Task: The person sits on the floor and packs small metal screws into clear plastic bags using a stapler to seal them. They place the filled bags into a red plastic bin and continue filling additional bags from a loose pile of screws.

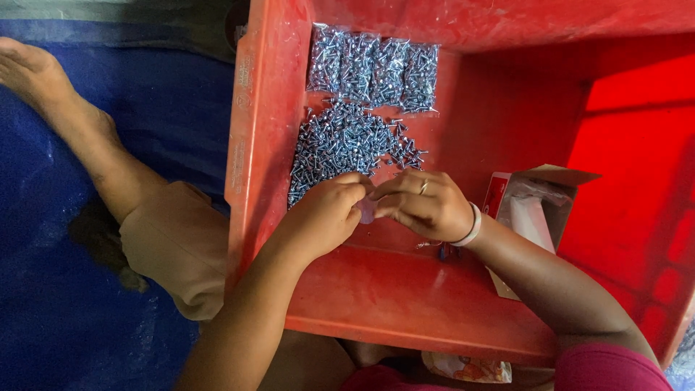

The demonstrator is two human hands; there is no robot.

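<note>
Both my hands are together inside a big red plastic crate. My left hand and my right hand pinch a small clear plastic bag between their fingertips; most of the bag is hidden by the fingers. Just beyond the hands lies a loose heap of small silvery screws on the crate floor. Against the far wall lies a row of several small filled bags of screws. My right hand wears a ring and a pale wristband.
An open cardboard box with clear plastic inside sits in the crate to the right of my right forearm. Left of the crate, my leg and bare foot rest on a blue tarp.
</note>
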